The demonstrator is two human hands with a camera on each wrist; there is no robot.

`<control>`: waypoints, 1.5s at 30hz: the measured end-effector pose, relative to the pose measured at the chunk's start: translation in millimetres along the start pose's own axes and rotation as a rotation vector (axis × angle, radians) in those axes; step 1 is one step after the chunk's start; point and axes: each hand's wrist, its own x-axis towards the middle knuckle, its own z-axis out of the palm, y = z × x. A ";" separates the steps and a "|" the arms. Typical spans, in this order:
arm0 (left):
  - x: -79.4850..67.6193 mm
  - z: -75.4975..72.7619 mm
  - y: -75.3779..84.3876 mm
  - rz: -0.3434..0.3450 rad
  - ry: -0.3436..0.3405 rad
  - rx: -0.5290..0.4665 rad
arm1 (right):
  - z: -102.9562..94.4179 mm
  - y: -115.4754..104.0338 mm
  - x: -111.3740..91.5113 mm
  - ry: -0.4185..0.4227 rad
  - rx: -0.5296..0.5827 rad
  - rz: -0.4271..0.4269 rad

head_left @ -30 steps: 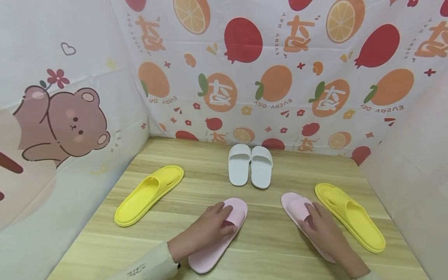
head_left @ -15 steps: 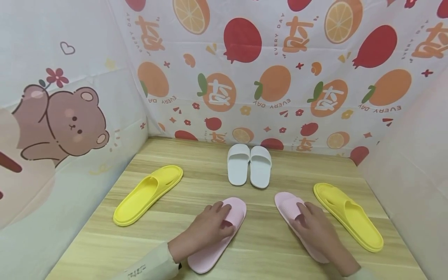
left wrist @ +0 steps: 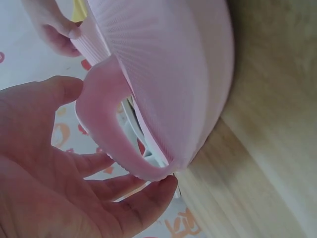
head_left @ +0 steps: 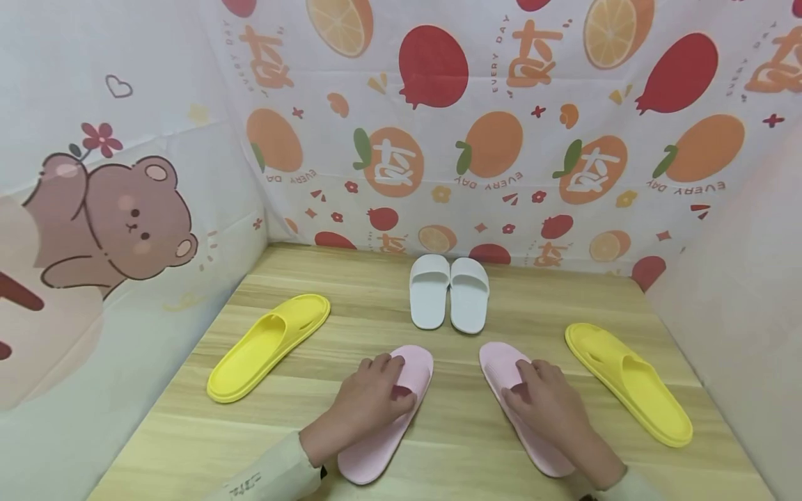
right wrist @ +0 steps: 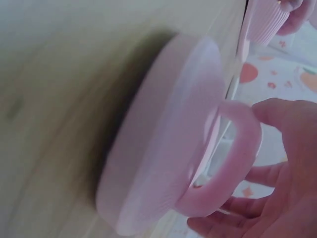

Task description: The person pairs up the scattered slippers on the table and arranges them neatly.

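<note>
- Six slippers on the desk (head_left: 476, 431): two white, two yellow, two pink.
- Left hand (head_left: 370, 403) on the left pink slipper (head_left: 391, 417), fingers curled round its strap, thumb by the strap too.
- Same grip seen close in the left wrist view: left hand (left wrist: 54, 173) cupped round the pink strap (left wrist: 106, 131).
- Right hand (head_left: 551, 410) on the right pink slipper (head_left: 516, 403), fingers and thumb bent round its strap.
- Same again in the right wrist view: right hand (right wrist: 282, 168) curled round the loop of that pink slipper (right wrist: 163, 144).
- Both pink slippers flat on the desk, near the front, near each other but apart, toes leaning toward the middle.
- White pair (head_left: 449, 291) already side by side, touching, at the back by the fruit cloth (head_left: 501, 125).
- Left yellow slipper (head_left: 269, 344) far over on the left.
- Right yellow slipper (head_left: 629, 381) far over on the right, just beside the right pink one.
- Looks like: white pair done, pink pair about half way, not yet together.
- Yellow ones not touched, well apart.
</note>
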 end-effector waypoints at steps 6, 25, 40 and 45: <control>3.3 1.0 -3.6 -0.031 0.003 -0.003 | -3.0 -16.2 5.0 -0.033 0.020 0.065; 3.5 -2.2 -14.8 -0.082 0.036 0.066 | 20.8 -73.9 18.2 -0.041 0.017 0.077; 5.1 -0.8 -12.4 -0.154 0.074 0.058 | 30.4 -106.1 29.4 -0.045 0.035 0.081; 5.8 -0.3 -12.9 -0.173 0.082 0.048 | 36.6 -116.2 31.3 -0.031 0.054 0.079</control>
